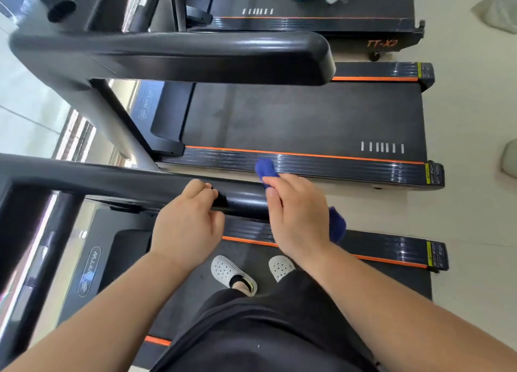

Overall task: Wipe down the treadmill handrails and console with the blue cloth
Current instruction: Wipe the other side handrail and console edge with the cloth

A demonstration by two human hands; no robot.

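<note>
I stand on a treadmill, and its black right handrail runs from the left edge to the middle of the view. My left hand grips this rail from above, fingers curled over it. Just to its right, my right hand wraps the blue cloth around the rail's end. The cloth sticks out past my fingertips and again under the heel of my hand, hiding the rail tip. The console shows dark and blurred at the lower left edge.
A second treadmill stands alongside, its thick black handrail crossing the upper view. A third treadmill lies beyond, with someone's feet in teal on its belt. Pale floor runs along the right side. My white shoes stand on the belt.
</note>
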